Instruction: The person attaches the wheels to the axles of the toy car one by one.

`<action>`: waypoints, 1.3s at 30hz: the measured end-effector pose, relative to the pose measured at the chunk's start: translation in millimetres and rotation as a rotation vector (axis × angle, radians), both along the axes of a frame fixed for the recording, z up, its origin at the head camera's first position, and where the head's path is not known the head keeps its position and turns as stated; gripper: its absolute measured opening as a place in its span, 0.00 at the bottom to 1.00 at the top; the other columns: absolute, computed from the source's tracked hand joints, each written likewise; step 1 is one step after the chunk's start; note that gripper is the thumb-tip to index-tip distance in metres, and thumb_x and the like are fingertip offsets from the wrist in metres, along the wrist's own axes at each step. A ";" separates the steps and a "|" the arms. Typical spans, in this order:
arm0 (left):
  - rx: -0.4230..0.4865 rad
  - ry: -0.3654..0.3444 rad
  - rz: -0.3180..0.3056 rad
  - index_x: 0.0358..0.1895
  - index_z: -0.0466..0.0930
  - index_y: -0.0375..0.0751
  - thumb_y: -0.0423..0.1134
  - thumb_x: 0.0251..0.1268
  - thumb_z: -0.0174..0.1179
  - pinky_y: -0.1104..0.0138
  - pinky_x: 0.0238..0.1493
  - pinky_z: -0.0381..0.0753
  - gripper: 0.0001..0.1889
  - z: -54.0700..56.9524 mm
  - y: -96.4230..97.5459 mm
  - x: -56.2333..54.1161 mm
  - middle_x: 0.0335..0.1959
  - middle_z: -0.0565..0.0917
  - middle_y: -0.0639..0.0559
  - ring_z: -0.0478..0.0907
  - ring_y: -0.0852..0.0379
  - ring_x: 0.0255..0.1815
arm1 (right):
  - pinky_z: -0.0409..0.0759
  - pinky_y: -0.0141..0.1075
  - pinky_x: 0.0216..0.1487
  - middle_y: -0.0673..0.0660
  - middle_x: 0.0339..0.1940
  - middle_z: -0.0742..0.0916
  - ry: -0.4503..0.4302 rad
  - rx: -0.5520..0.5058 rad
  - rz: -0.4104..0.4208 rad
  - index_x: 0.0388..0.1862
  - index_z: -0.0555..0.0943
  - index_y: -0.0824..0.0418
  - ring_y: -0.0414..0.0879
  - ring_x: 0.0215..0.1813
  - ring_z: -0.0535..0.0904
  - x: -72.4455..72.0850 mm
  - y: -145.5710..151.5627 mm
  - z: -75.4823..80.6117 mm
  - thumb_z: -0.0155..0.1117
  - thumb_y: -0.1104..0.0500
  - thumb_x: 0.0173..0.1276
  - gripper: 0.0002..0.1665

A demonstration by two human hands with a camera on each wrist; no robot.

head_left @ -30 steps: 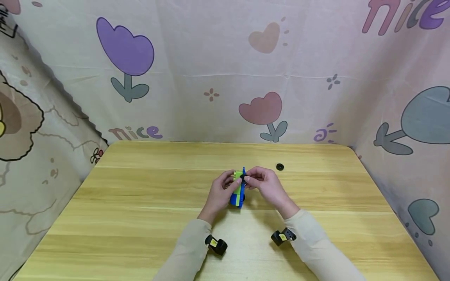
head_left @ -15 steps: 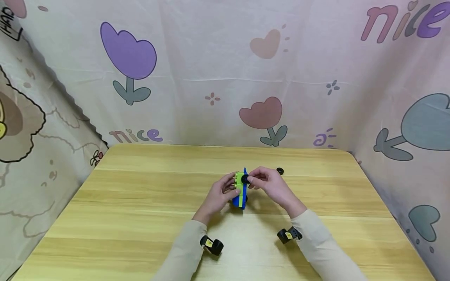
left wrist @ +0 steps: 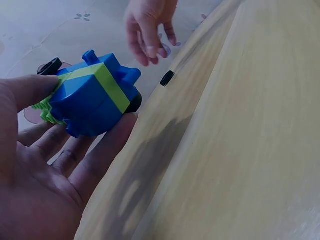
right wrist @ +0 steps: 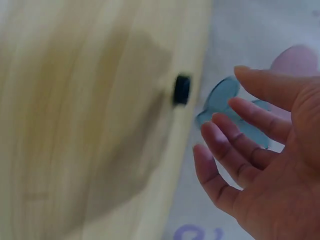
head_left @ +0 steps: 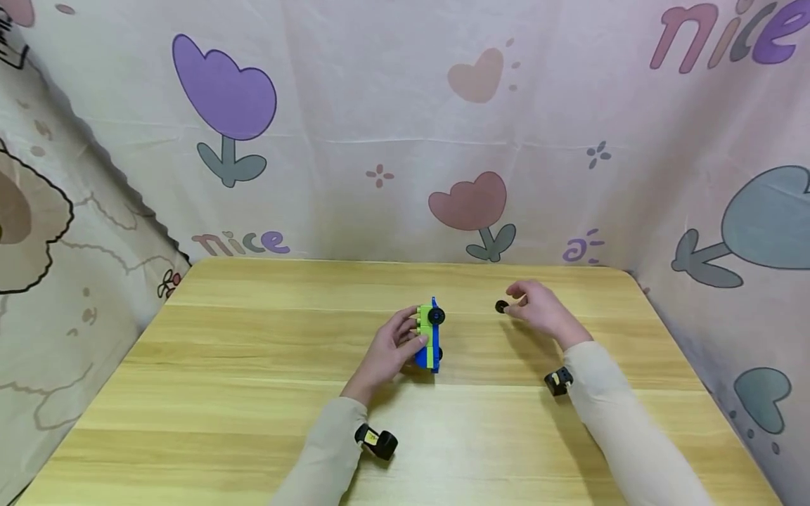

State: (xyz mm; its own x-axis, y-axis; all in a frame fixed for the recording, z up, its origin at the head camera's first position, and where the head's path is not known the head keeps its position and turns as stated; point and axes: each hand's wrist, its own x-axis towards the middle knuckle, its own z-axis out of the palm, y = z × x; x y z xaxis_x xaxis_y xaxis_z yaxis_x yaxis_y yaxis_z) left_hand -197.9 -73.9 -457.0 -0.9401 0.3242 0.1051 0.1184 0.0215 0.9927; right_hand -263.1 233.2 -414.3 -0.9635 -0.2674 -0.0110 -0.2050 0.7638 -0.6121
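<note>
My left hand [head_left: 384, 355] holds a toy car of blue and lime-green bricks [head_left: 427, 357] between thumb and fingers, tipped on end above the table. A black wheel [head_left: 436, 316] sits at the upper part of the car's side facing right; another dark wheel shows lower down, partly hidden. In the left wrist view the car's rounded blue end [left wrist: 82, 102] with a green stripe faces the camera. To the right, my right hand [head_left: 543, 310] reaches over a loose black wheel [head_left: 501, 306]. The right wrist view shows its fingers spread and holding nothing, apart from the wheel [right wrist: 181, 90].
The wooden table [head_left: 253, 407] ends at a patterned cloth backdrop [head_left: 354, 91] behind and at both sides. The loose wheel lies toward the table's far edge. Each sleeve carries a small black camera [head_left: 378, 443] at the wrist.
My right hand has let go of the wheel at the car and moved right to the loose wheel. The wheel at the car stays in place, and my left hand keeps holding the car.
</note>
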 end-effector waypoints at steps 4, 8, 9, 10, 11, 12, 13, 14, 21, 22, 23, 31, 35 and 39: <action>0.010 0.017 -0.001 0.75 0.58 0.40 0.34 0.72 0.58 0.56 0.60 0.74 0.31 -0.5 0.0 0.2 0.62 0.75 0.38 0.75 0.45 0.59 | 0.74 0.56 0.56 0.70 0.53 0.78 -0.054 0.047 0.015 0.60 0.73 0.73 0.62 0.52 0.76 -10.4 5.6 -7.7 0.66 0.61 0.67 0.27; 0.039 -0.004 0.003 0.75 0.58 0.40 0.32 0.71 0.58 0.57 0.57 0.76 0.32 0.3 0.6 0.2 0.63 0.74 0.37 0.76 0.44 0.59 | 0.72 0.57 0.57 0.70 0.49 0.80 -0.055 0.079 0.060 0.58 0.74 0.74 0.63 0.52 0.75 -17.9 2.0 -12.8 0.68 0.60 0.64 0.27; 0.050 -0.008 0.001 0.75 0.58 0.39 0.31 0.70 0.58 0.58 0.56 0.77 0.32 0.5 0.8 0.3 0.63 0.74 0.37 0.76 0.44 0.58 | 0.72 0.57 0.57 0.70 0.48 0.80 -0.048 0.087 0.068 0.57 0.75 0.74 0.63 0.52 0.75 -19.2 0.8 -13.9 0.68 0.61 0.64 0.26; 0.061 -0.010 -0.002 0.75 0.58 0.38 0.30 0.70 0.58 0.59 0.55 0.78 0.33 1.2 0.5 0.3 0.62 0.74 0.36 0.76 0.44 0.58 | 0.72 0.56 0.57 0.70 0.46 0.81 -0.041 0.093 0.077 0.55 0.76 0.74 0.63 0.51 0.76 -20.8 -0.7 -14.2 0.68 0.61 0.63 0.26; 0.068 -0.019 -0.002 0.75 0.58 0.38 0.29 0.68 0.59 0.60 0.54 0.78 0.33 1.4 0.2 0.2 0.62 0.75 0.36 0.77 0.44 0.57 | 0.72 0.56 0.56 0.69 0.44 0.82 -0.035 0.099 0.085 0.54 0.76 0.74 0.63 0.49 0.76 -22.2 -2.2 -14.5 0.69 0.62 0.62 0.24; 0.073 -0.022 -0.006 0.75 0.58 0.37 0.27 0.67 0.59 0.60 0.54 0.79 0.34 1.7 0.0 0.2 0.62 0.75 0.36 0.77 0.44 0.56 | 0.73 0.56 0.55 0.68 0.43 0.82 -0.029 0.108 0.091 0.52 0.77 0.74 0.62 0.48 0.77 -23.5 -3.2 -15.1 0.68 0.63 0.62 0.23; 0.080 -0.027 -0.013 0.75 0.57 0.37 0.26 0.66 0.59 0.61 0.54 0.79 0.35 1.8 -0.3 0.2 0.61 0.75 0.36 0.77 0.44 0.56 | 0.73 0.55 0.55 0.67 0.41 0.83 -0.024 0.116 0.097 0.50 0.78 0.73 0.62 0.47 0.77 -24.6 -4.0 -15.8 0.68 0.63 0.61 0.21; 0.084 -0.028 -0.020 0.76 0.57 0.37 0.25 0.64 0.60 0.61 0.54 0.78 0.37 2.2 -0.6 0.4 0.61 0.74 0.35 0.77 0.43 0.56 | 0.74 0.55 0.54 0.66 0.40 0.83 -0.022 0.125 0.100 0.48 0.79 0.73 0.61 0.47 0.78 -25.2 -4.9 -16.4 0.68 0.64 0.61 0.19; 0.090 -0.026 -0.070 0.77 0.53 0.37 0.23 0.60 0.62 0.58 0.60 0.74 0.42 2.8 -2.1 0.9 0.62 0.73 0.35 0.75 0.42 0.57 | 0.74 0.54 0.55 0.65 0.41 0.83 -0.032 0.154 0.079 0.46 0.79 0.73 0.61 0.48 0.78 -20.5 -5.7 -16.5 0.68 0.65 0.63 0.16; 0.085 -0.024 -0.075 0.77 0.53 0.37 0.23 0.59 0.62 0.58 0.61 0.73 0.42 3.1 -2.3 1.0 0.62 0.73 0.35 0.75 0.42 0.58 | 0.74 0.54 0.55 0.66 0.42 0.83 -0.033 0.156 0.070 0.47 0.78 0.74 0.61 0.48 0.78 -18.3 -5.4 -15.6 0.68 0.64 0.63 0.17; 0.084 -0.024 -0.081 0.77 0.53 0.37 0.23 0.59 0.62 0.57 0.62 0.72 0.42 3.7 -2.2 0.9 0.62 0.72 0.34 0.74 0.42 0.58 | 0.74 0.54 0.55 0.66 0.42 0.83 -0.037 0.153 0.060 0.47 0.78 0.74 0.61 0.48 0.78 -15.7 -5.0 -14.8 0.68 0.64 0.63 0.17; 0.075 -0.056 -0.084 0.75 0.54 0.33 0.24 0.59 0.63 0.54 0.65 0.68 0.40 5.3 -3.7 2.3 0.65 0.71 0.35 0.71 0.40 0.61 | 0.77 0.51 0.49 0.62 0.40 0.81 0.010 0.082 0.060 0.48 0.78 0.71 0.54 0.43 0.77 7.3 -4.3 -9.8 0.67 0.65 0.63 0.16; 0.076 -0.052 -0.083 0.74 0.55 0.31 0.24 0.60 0.63 0.54 0.66 0.66 0.39 4.6 -4.2 3.0 0.65 0.71 0.35 0.71 0.40 0.62 | 0.77 0.49 0.47 0.58 0.39 0.83 0.025 0.070 0.072 0.49 0.78 0.68 0.52 0.42 0.77 17.2 -7.2 -8.7 0.66 0.65 0.64 0.16; 0.064 -0.041 -0.069 0.74 0.55 0.30 0.24 0.60 0.62 0.55 0.68 0.64 0.39 4.5 -5.0 2.8 0.66 0.70 0.35 0.69 0.41 0.65 | 0.78 0.48 0.47 0.57 0.39 0.84 0.029 0.061 0.074 0.52 0.78 0.68 0.51 0.42 0.78 26.6 -12.2 -3.6 0.65 0.65 0.65 0.18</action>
State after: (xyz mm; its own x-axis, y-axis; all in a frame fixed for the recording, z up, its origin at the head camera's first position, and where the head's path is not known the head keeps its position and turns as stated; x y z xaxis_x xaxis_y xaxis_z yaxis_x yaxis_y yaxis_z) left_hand -195.1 -78.8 -452.5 -0.9198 0.3820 0.0897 0.0768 -0.0488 0.9959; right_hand -236.5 221.0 -417.8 -0.9415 -0.3371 -0.0017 -0.2789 0.7815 -0.5581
